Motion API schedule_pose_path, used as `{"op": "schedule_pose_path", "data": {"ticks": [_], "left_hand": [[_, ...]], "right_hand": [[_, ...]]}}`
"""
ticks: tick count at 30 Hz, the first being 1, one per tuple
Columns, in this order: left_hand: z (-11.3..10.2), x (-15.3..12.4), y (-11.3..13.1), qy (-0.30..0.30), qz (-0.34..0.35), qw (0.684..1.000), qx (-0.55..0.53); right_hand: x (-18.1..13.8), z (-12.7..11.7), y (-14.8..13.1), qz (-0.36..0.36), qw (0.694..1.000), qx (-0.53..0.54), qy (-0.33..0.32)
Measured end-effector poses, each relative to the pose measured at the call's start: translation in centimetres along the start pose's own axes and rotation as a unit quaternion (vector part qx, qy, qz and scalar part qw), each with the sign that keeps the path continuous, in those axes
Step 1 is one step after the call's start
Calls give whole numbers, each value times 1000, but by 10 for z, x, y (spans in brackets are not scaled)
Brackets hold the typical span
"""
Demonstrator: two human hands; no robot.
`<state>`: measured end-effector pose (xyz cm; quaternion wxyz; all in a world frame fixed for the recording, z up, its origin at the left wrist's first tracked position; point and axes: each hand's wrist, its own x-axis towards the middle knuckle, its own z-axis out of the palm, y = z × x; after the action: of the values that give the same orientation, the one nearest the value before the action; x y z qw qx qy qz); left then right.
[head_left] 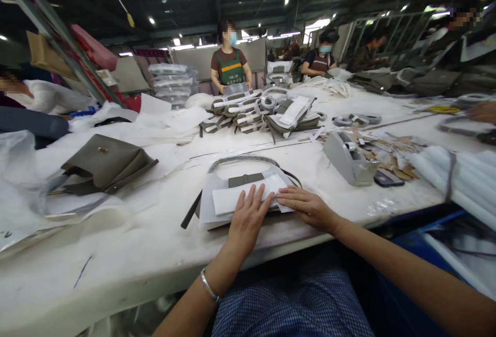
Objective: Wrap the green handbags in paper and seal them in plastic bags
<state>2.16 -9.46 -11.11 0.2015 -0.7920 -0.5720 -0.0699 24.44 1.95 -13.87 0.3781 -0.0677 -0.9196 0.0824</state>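
An olive-grey handbag (245,179) lies flat on the white table in front of me, with white wrapping sheet and a folded white foam strip (227,200) over it. Its wrapped handle (248,159) arches away at the far side, and a dark strap end sticks out to the left. My left hand (250,215) rests on the foam strip with fingers stretched out. At the right end of the strip lies my right hand (306,205), its fingers extended and touching the sheet. Part of the bag is hidden under the wrapping and my hands.
A grey tape dispenser (344,158) and a phone (388,178) stand to the right, near cardboard scraps. Another olive handbag (106,161) lies at left beside clear plastic. Wrapped bags (248,109) are piled ahead. White foam rolls (465,177) lie at right. Co-workers stand across the table.
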Motion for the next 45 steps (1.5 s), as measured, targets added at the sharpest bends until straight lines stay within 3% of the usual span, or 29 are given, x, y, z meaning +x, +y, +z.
{"op": "schedule_pose_path", "data": {"ticks": [6, 12, 16, 21, 27, 32, 37, 40, 45], "left_hand": [[-12, 8, -1, -47, 69, 996, -31], [-9, 7, -1, -55, 27, 991, -118], [-9, 7, 1, -57, 13, 990, -126], [-12, 9, 2, -55, 20, 992, -113], [1, 8, -5, -8, 61, 996, -64], [12, 8, -12, 45, 93, 993, -59], [6, 7, -9, 44, 81, 994, -53], [-1, 7, -5, 12, 65, 996, -54], [-9, 8, -2, -42, 31, 995, -88]], "right_hand": [[-6, 7, 2, -10, 1000, -11, 26], [-8, -6, -15, -12, 999, -19, 25], [-28, -21, -41, 35, 997, -47, 40], [-39, -8, -51, 86, 991, -68, -76], [-21, 8, -36, 79, 976, -132, -155], [-14, 11, -40, 78, 951, -224, -198], [-16, 9, -47, 93, 953, -239, -161], [-24, 6, -56, 106, 964, -211, -123], [-42, 7, -65, 193, 973, -108, -65]]}}
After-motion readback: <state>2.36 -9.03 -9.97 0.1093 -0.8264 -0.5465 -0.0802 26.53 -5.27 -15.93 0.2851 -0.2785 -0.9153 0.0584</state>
